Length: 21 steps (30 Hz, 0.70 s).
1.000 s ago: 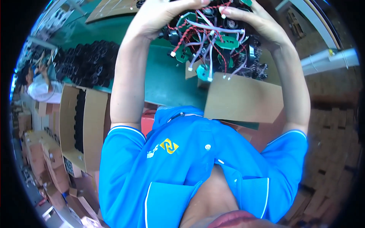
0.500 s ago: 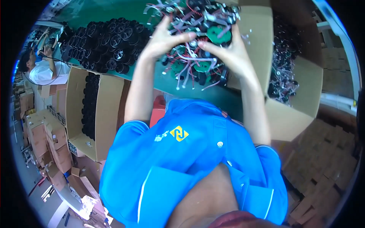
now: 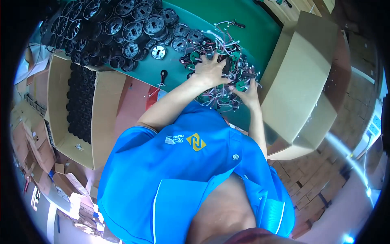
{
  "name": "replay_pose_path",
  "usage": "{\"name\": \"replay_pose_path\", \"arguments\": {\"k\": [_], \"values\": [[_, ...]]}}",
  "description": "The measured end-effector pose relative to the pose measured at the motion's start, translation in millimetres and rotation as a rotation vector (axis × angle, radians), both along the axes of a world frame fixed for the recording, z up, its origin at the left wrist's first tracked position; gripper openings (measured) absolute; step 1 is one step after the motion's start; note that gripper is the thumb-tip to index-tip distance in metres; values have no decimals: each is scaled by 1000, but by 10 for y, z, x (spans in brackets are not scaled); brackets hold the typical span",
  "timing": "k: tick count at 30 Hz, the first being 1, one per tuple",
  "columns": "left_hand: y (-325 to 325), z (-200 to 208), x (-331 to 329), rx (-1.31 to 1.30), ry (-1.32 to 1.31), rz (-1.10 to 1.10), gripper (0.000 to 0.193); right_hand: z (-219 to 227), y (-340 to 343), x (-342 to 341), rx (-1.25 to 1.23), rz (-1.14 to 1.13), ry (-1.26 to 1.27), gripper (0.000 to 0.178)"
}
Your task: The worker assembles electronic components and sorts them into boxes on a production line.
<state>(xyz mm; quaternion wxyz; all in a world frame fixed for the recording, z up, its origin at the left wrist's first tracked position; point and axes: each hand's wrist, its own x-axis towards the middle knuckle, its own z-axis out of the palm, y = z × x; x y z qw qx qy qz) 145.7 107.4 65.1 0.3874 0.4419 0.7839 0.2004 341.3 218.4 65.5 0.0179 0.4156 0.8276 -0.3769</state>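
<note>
A tangled heap of small motor-like parts with green circuit boards and loose wires (image 3: 221, 44) lies on the green tabletop. My left hand (image 3: 210, 72) rests on the heap's near left part, its fingers spread over the wires. At the heap's near right edge is my right hand (image 3: 248, 95), thumb and fingers apart against the parts. Neither hand is closed round a single piece, though some fingertips are hidden among the wires.
Black round housings (image 3: 132, 32) are stacked on the table (image 3: 260, 20) at the left. An open carton (image 3: 97, 118) of black parts stands below them. Another tall carton (image 3: 298, 77) is at the right. A small wired black part (image 3: 163, 76) lies at the table's near edge.
The armful of wired parts between my hands has come down onto the table. My hands have shifted, and the left fingers have spread. The view has turned, and the right carton's inside no longer shows.
</note>
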Motion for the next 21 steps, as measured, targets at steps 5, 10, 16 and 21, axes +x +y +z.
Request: {"name": "replay_pose_path", "arguments": {"k": [5,10,16,21], "values": [[-48,317,120,-37,332,-72,58,-95,123,212,110,-31,-195,111],[-225,435,234,116,449,26,41,76,-130,166,2,-126,-37,85],[-629,258,211,680,211,380,19,-48,-214,287,233,-67,84,65],[-1624,-532,98,280,564,814,47,69,-296,79,607,-86,348,50]]}}
